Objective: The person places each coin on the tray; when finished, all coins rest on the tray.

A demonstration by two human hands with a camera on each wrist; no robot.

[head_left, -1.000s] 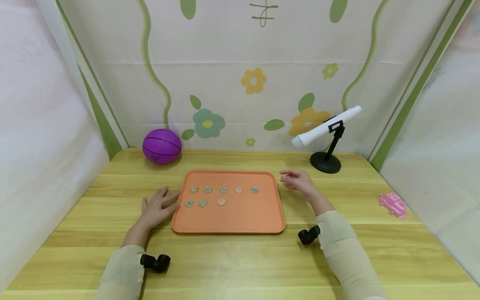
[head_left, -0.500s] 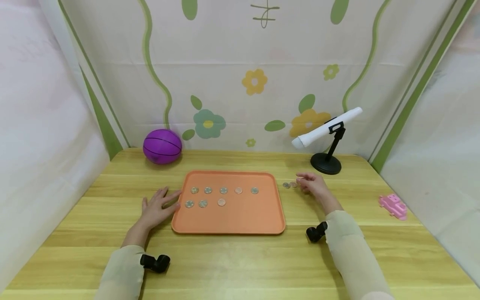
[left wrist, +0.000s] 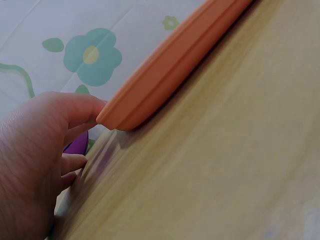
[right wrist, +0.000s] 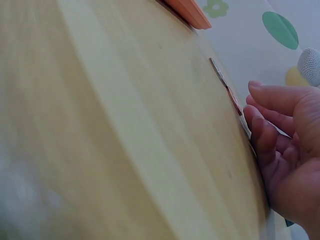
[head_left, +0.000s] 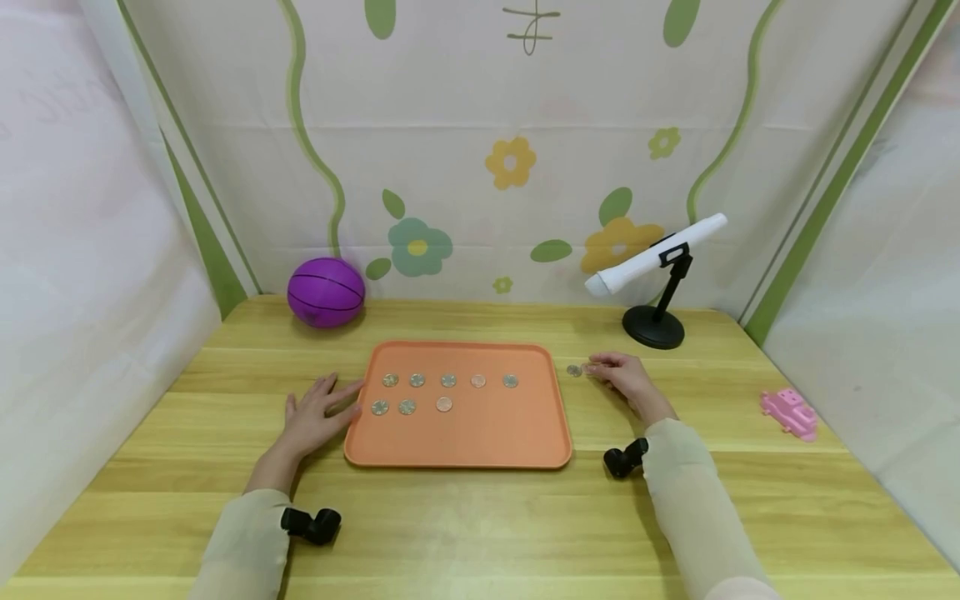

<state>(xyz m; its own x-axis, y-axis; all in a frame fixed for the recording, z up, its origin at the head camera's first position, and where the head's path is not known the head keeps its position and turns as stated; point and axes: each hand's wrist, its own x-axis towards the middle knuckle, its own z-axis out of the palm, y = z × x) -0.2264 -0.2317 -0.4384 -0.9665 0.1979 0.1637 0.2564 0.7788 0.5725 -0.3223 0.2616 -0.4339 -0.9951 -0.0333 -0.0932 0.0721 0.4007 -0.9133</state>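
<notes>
An orange tray bears two rows of coins, some silver-coloured and some copper-coloured. My left hand lies at its left side with fingers spread, fingertips at the rim. Right of the tray, a silver-coloured coin lies flat on the table beside a copper-coloured coin. Close by these, my right hand has its fingertips low over the table, overlapping the copper-coloured coin in the head view. The right wrist view shows the thumb raised and the other fingers loosely bent, with another coin edge partly hidden beneath them.
A purple ball sits at the back left of the wooden table. At the back right, a white microphone rests in a black stand. A pink toy car lies near the right edge.
My right hand first moved right, away from the tray, uncovering two loose coins, then came slightly back left over the copper-coloured one. My left hand and the tray have stayed put.
</notes>
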